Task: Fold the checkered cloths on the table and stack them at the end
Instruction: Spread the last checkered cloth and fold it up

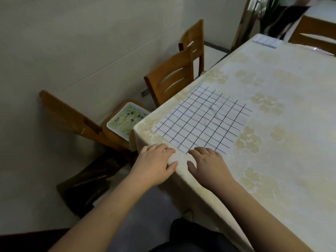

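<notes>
Head view: the left hand [156, 163] lies palm-down with fingers loosely spread at the near corner of the table [283, 135], holding nothing; its fingertips rest on the tablecloth just short of the checkered cloth [203, 118]. The right hand [206, 165] lies beside it, also flat and empty, and its fingertips meet the near corner of that cloth. The two hands are close together but apart. The checkered cloth is spread flat and unfolded near the table's left edge, white with dark grid lines. At the far end of the table lies a folded checkered cloth [265, 40], small and hard to read. Left of the table stand wooden chairs [171, 79]; on the seat of the nearest one sits a white dish [127, 119] with green and pale contents.
</notes>
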`<state>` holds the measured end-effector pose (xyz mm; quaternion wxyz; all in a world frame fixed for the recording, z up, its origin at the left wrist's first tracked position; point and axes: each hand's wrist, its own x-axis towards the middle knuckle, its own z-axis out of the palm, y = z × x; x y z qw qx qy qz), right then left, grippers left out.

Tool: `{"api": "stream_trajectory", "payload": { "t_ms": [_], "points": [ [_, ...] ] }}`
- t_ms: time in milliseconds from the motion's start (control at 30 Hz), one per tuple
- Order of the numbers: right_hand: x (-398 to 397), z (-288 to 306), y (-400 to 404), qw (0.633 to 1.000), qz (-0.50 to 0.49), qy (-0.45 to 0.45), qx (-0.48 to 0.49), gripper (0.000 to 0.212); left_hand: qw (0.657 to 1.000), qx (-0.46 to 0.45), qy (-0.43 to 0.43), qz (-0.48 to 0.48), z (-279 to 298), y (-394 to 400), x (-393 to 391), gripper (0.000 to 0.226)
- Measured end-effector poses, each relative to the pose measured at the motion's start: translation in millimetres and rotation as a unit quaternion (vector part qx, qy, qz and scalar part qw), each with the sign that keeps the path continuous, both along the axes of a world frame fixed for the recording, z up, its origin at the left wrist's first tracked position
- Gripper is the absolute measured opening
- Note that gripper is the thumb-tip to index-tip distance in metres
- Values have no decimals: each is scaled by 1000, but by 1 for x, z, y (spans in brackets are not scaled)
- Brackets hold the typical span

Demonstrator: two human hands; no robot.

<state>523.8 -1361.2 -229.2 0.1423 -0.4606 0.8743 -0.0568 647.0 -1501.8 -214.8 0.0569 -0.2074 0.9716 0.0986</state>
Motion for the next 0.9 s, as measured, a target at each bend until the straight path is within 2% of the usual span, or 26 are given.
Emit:
{"api": "stream_trajectory", "payload": {
  "t_ms": [233,467,700,900],
  "points": [
    [-68,-3,-28,998,-57,-4,0,49,995,76,-2,-59,-14,-47,-78,49],
    [-104,-17,-36,991,-128,-32,8,58,984,108,0,-143,-40,-78,-142,44],
    [-138,-51,-57,978,-201,-56,23,58,962,89,-8,-257,-87,-124,-219,42],
    [-168,-98,-88,966,-250,-65,21,58,945,76,-14,-318,-137,-164,-280,56]
  ]
}}
